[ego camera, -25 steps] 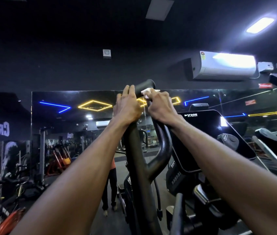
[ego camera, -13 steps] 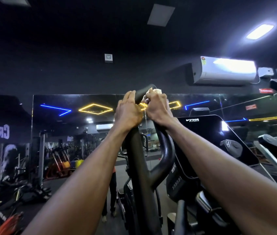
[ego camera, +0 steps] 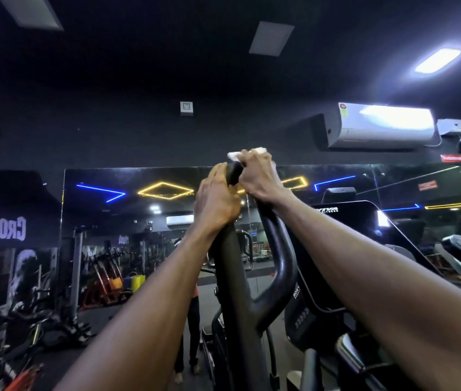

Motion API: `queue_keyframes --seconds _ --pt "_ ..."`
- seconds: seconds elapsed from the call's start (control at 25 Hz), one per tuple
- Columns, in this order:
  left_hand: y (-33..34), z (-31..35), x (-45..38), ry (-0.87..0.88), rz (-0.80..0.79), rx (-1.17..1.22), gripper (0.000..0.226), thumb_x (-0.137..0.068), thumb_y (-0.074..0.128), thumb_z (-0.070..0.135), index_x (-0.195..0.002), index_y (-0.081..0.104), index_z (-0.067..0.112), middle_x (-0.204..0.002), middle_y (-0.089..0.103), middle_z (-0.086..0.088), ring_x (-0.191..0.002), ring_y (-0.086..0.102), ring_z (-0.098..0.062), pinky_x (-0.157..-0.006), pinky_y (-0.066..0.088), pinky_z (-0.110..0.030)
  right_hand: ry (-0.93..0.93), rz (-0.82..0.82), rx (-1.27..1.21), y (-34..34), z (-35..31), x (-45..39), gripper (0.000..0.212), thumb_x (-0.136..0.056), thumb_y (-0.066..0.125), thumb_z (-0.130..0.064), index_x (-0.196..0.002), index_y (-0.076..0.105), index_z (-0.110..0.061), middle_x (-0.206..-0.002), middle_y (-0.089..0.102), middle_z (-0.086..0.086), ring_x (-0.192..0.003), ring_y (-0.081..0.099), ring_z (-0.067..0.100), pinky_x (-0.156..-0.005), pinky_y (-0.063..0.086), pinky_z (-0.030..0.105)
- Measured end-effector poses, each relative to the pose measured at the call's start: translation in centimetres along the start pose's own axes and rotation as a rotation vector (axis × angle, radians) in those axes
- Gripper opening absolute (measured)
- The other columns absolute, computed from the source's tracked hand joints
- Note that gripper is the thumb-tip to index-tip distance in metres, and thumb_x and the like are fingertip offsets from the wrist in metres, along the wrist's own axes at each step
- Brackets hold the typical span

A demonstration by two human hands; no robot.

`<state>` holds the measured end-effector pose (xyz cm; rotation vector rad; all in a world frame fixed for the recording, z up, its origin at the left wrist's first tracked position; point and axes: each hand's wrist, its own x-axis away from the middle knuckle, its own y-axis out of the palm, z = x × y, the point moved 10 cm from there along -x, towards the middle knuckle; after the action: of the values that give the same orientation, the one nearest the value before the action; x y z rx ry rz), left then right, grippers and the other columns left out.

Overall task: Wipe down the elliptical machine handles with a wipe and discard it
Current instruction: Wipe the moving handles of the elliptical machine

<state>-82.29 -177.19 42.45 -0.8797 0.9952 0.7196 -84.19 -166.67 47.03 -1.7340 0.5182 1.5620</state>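
The wipe is clamped by the right hand over the tip of the handle. Just below-left, the bar is gripped by the left hand. The handle's long axis runs downward from both hands, so unwiped length probably lies beneath.

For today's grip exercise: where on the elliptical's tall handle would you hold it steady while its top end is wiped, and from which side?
Grip the straight black handle just below its tip, as the left hand does, coming from the left. The shaft is round and near upright, so fingers wrap it there. The right hand holds the wipe over the tip, and the curved branch fills the right side.
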Motion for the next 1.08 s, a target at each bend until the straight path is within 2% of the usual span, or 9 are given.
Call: queue_keyframes --seconds 0.12,0.2,0.28,0.44,0.56,0.72,0.84,0.96,1.08 --pt "-0.5 -0.3 0.1 -0.033 0.044 0.046 0.044 -0.095 0.050 0.019 -0.138 0.041 0.022 -0.127 0.056 -0.001 -0.113 0.053 -0.021 -0.092 0.046 -0.036 0.002 -0.053 -0.083 0.4 0.4 -0.4 0.034 -0.084 0.054 -0.008 -0.112 0.071 -0.018 -0.112 0.070 0.009 -0.105 0.063 0.030 -0.092 0.052 0.043" --pt "-0.8 -0.2 0.3 -0.045 0.069 0.040 0.038 -0.100 0.044 0.020 -0.137 0.041 0.015 -0.122 0.055 -0.003 -0.104 0.050 -0.016 -0.084 0.039 -0.031 0.045 -0.070 -0.055 0.3 1.2 -0.9 0.040 -0.083 0.049 -0.005 -0.114 0.070 -0.018 -0.116 0.068 0.011 -0.111 0.060 0.033 -0.095 0.050 0.043" --pt "-1.1 -0.2 0.5 -0.046 0.095 0.046 0.031 -0.101 0.042 0.019 -0.132 0.044 0.013 -0.111 0.054 -0.002 -0.096 0.047 -0.014 -0.079 0.038 -0.029 -0.040 -0.101 -0.036 0.5 0.0 -0.6 0.039 -0.084 0.049 -0.005 -0.115 0.070 -0.016 -0.115 0.069 0.010 -0.113 0.059 0.031 -0.095 0.048 0.041" --pt "-1.9 0.0 0.6 -0.028 0.170 0.075 0.023 -0.101 0.038 0.013 -0.122 0.048 0.009 -0.097 0.055 -0.004 -0.086 0.059 -0.021 -0.068 0.051 -0.038 0.041 -0.052 -0.082 0.4 0.7 -0.4 0.048 -0.086 0.050 -0.004 -0.128 0.064 -0.023 -0.124 0.065 0.008 -0.119 0.056 0.031 -0.101 0.044 0.038" --pt "-2.5 -0.4 0.9 -0.050 0.223 0.093 0.021 -0.098 0.043 0.015 -0.117 0.049 0.007 -0.094 0.058 -0.007 -0.082 0.058 -0.024 -0.058 0.041 -0.033 -0.205 -0.090 -0.056 1.0 -3.0 1.2 0.031 -0.086 0.054 -0.014 -0.113 0.069 -0.016 -0.110 0.067 0.006 -0.103 0.062 0.025 -0.091 0.051 0.044" --pt "-3.1 -0.5 1.3 -0.056 0.293 0.111 0.033 -0.097 0.039 0.009 -0.128 0.045 0.006 -0.103 0.062 -0.014 -0.091 0.060 -0.028 -0.074 0.054 -0.044 -0.100 -0.078 0.017 0.3 -0.5 0.3 0.052 -0.085 0.055 -0.004 -0.135 0.058 -0.018 -0.130 0.061 0.006 -0.123 0.053 0.026 -0.107 0.039 0.036" --pt "-3.5 -1.1 1.6 -0.109 0.315 0.147 0.036 -0.094 0.041 0.007 -0.130 0.044 0.004 -0.108 0.063 -0.017 -0.095 0.061 -0.031 -0.074 0.049 -0.039 -0.211 -0.067 0.117 1.0 -2.1 0.6 0.050 -0.084 0.054 -0.002 -0.130 0.062 -0.019 -0.118 0.067 0.002 -0.109 0.050 0.028 -0.097 0.041 0.036" --pt "-3.5 -1.7 1.7 -0.158 0.310 0.205 0.036 -0.092 0.042 0.005 -0.128 0.042 0.005 -0.106 0.063 -0.017 -0.095 0.060 -0.031 -0.068 0.044 -0.036 -0.075 -0.028 0.041 0.2 -0.4 0.0 0.058 -0.084 0.057 0.001 -0.136 0.058 -0.023 -0.117 0.068 0.006 -0.101 0.043 0.025 -0.088 0.042 0.029" --pt "-3.4 -2.2 1.7 -0.183 0.312 0.261 0.031 -0.093 0.050 0.012 -0.123 0.044 0.005 -0.108 0.063 -0.016 -0.095 0.060 -0.032 -0.069 0.041 -0.035 -0.178 -0.048 0.054 1.0 -2.9 0.4 0.046 -0.077 0.060 -0.009 -0.120 0.069 -0.024 -0.111 0.071 0.006 -0.094 0.055 0.029 -0.086 0.045 0.039"
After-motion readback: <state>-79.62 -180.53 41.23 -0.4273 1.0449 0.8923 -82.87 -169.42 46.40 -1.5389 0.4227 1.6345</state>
